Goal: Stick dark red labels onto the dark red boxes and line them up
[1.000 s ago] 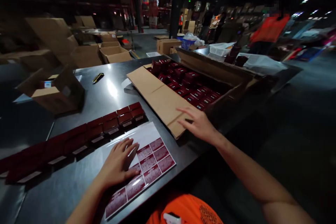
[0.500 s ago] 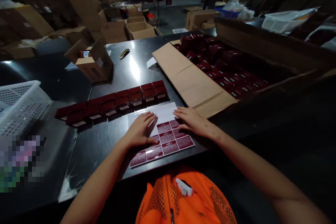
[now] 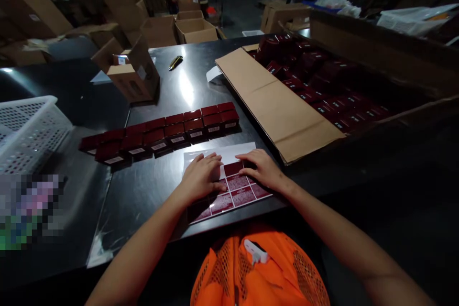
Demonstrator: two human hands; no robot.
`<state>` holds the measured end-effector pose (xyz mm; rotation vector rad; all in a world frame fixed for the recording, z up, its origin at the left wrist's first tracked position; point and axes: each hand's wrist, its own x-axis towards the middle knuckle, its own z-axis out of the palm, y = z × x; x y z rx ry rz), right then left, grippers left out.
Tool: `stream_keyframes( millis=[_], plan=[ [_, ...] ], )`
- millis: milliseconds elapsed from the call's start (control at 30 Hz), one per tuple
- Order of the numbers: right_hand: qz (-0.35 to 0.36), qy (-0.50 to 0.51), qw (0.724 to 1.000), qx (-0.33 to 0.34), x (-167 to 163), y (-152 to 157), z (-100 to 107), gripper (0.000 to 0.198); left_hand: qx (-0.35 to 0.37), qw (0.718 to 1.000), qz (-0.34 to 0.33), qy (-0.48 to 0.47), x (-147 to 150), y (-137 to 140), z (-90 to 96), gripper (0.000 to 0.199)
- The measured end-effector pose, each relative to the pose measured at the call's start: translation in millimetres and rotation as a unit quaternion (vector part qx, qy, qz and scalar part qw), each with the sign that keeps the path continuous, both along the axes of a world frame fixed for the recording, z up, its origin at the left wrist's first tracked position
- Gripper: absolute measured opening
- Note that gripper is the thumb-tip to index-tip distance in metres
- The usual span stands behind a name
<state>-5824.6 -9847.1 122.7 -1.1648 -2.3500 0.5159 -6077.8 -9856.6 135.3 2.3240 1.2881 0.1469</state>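
A sheet of dark red labels (image 3: 244,196) lies at the table's front edge, with a blank white part along its far side. My left hand (image 3: 203,178) rests on the sheet's left half, fingers stretched forward and thumb out to the right. On the right half lies my right hand (image 3: 262,168), its index finger and thumb apart and pointing left over the labels. Both hands cover parts of the sheet. Just beyond it stands a double row of small dark red boxes (image 3: 175,130), with white barcode stickers on their near faces.
A large open carton (image 3: 279,110) full of similar red boxes is at the right. To the left stand a white plastic basket (image 3: 53,124) and a small open cardboard box (image 3: 132,81). A utility knife (image 3: 175,62) lies farther back on the metal table (image 3: 172,86).
The view has shifted slightly, so the table's things appear farther right and higher. My right hand's fingertips have come a little closer to my left hand over the sheet.
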Motion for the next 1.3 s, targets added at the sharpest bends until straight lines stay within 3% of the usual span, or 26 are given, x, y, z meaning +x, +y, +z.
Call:
stream_keyframes(
  millis=[200,300,367,500,667,933,1067,1300],
  plan=[
    [-0.025,0.012,0.998,0.064,-4,-15,0,0.024,-0.026,0.999,0.019,-0.003,0,1,-1.7,0.074],
    [-0.037,0.018,0.994,0.097,-5,-19,0,0.008,-0.028,0.999,0.026,-0.013,0,1,-4.4,0.076],
    [-0.04,0.02,0.994,0.095,-5,-19,-1,0.005,-0.023,0.999,0.025,-0.016,0,1,-5.5,0.075],
    [-0.052,0.019,0.994,0.093,-5,-13,-5,0.017,-0.011,1.0,0.01,-0.018,0,0,-4.8,0.068],
    [-0.029,0.001,0.994,0.105,-3,-8,-6,0.008,-0.02,1.0,0.006,-0.022,2,-2,-4.3,0.056],
    [-0.016,-0.023,0.992,0.122,0,-14,-7,0.025,-0.019,0.999,0.026,-0.014,1,-2,-6.3,0.065],
    [-0.019,-0.016,0.995,0.097,0,-15,-10,0.021,-0.013,0.999,0.033,0.01,2,-2,-4.0,0.071],
    [-0.018,0.004,0.998,0.065,-12,-36,16,0.011,-0.018,0.999,0.041,0.014,0,-3,-10.6,0.074]
  ],
)
